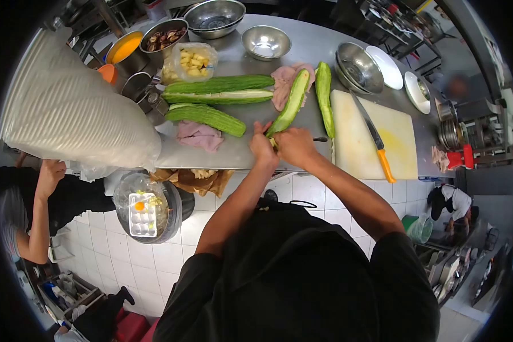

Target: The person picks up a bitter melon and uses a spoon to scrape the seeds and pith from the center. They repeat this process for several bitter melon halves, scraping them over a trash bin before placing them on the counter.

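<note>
My left hand (263, 143) is closed around the near end of a halved cucumber (294, 102), its pale cut face turned up. My right hand (293, 147) is closed at that same end, on a metal utensil (320, 139) whose thin handle sticks out to the right; its working end is hidden. The cucumber's far end lies over a crumpled pink cloth (282, 85). Another long cucumber piece (324, 97) lies just right of it. To the left lie several more cucumber pieces (216, 118), one resting partly on a second pink cloth (199, 135).
A white cutting board (353, 137) with an orange-handled knife (376, 134) lies right. Metal bowls (266, 43) and a bag of yellow chunks (195, 61) stand behind. Stacked plastic containers (68, 102) rise left. A lined bin (174, 214) stands below the counter. Other people are nearby.
</note>
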`<state>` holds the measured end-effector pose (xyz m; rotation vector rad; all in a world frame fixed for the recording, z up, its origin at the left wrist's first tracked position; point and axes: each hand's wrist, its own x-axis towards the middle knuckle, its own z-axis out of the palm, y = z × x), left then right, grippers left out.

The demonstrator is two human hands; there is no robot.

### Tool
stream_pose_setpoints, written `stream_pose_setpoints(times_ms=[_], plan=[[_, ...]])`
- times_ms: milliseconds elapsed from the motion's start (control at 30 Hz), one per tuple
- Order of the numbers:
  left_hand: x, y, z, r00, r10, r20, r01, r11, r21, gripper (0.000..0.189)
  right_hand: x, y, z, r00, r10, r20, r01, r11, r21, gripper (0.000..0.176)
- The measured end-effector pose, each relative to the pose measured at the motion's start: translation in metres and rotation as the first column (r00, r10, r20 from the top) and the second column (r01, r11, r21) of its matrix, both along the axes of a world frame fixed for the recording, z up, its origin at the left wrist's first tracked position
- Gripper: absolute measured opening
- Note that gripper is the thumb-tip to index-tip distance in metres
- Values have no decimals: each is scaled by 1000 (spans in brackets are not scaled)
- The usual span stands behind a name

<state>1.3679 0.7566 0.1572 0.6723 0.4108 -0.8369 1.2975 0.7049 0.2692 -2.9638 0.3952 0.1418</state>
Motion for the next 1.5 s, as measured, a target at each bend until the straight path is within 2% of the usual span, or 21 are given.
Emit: stream_pose_setpoints(times_ms=[67, 233, 333, 367, 433, 467, 567, 633, 667, 700, 767, 800, 867, 967, 1000, 1100, 1167, 1267, 1367, 1467, 1500], plan=[[2, -1, 2, 999, 22, -38, -21, 1000, 9, 58, 1, 3, 0, 1000, 22, 7, -22, 999, 29, 11], [5, 11, 21, 991, -4, -131, -12, 992, -123, 67, 2, -2, -8, 997, 55, 50, -61, 990, 123, 14], [8, 17, 39, 995, 11, -103, -26, 989, -146, 69, 7, -24, -33, 990, -29, 137, -19, 940, 340, 14], [9, 19, 46, 996, 16, -85, -29, 988, -149, 69, 7, -32, -35, 989, -106, 99, 45, 872, 488, 14], [13, 20, 46, 976, 7, 216, 0, 1000, -30, 69, 4, -42, -28, 972, -233, -17, 169, 655, 736, 14], [13, 21, 46, 933, -14, 360, 2, 999, 34, 69, 2, -48, -27, 947, -312, -83, 242, 517, 821, 18], [16, 33, 45, 654, -141, 744, -50, 972, 228, 50, -6, -61, -14, 901, -426, -83, 295, 462, 836, 21], [16, 48, 46, 261, -329, 908, -266, 879, 395, 45, -16, -65, -12, 881, -472, -29, 321, 552, 770, 19], [11, 56, 46, 52, -443, 895, -386, 817, 428, 44, -23, -67, -13, 877, -481, -12, 343, 608, 716, 19], [2, 63, 54, -79, -501, 862, -391, 811, 436, 47, -29, -70, -14, 872, -490, 6, 366, 660, 655, 19], [-17, 77, 72, -326, -588, 741, -414, 793, 447, 53, -45, -77, -37, 825, -565, 27, 414, 635, 652, 19], [-22, 79, 72, -322, -622, 713, -433, 767, 474, 54, -47, -72, -40, 802, -597, 37, 434, 623, 651, 19], [-29, 78, 71, -317, -684, 657, -463, 716, 522, 56, -56, -61, -47, 817, -569, 99, 420, 703, 574, 19], [-25, 76, 66, -370, -726, 580, -510, 680, 527, 56, -56, -43, -35, 809, -527, 258, 383, 807, 449, 20], [-21, 77, 65, -428, -744, 514, -506, 668, 546, 53, -55, -36, -34, 804, -503, 316, 364, 838, 406, 20], [-4, 71, 69, -550, -766, 333, -501, 621, 603, 45, -51, -32, -35, 812, -567, 140, 437, 749, 498, 25], [4, 67, 76, -565, -786, 250, -501, 567, 654, 39, -57, -26, -43, 785, -607, 129, 427, 679, 598, 34], [17, 66, 67, -623, -754, 207, -496, 586, 641, 25, -61, -15, -52, 768, -627, 129, 409, 636, 654, 47], [22, 72, 71, -698, -680, 223, -457, 664, 592, 18, -59, -5, -54, 757, -625, 193, 387, 665, 639, 53], [25, 84, 52, -687, -648, 330, -393, 712, 582, 9, -49, 3, -48, 773, -611, 174, 374, 659, 652, 50], [22, 89, 54, -617, -654, 437, -357, 728, 586, 10, -47, 6, -48, 784, -604, 146, 375, 647, 664, 48]])
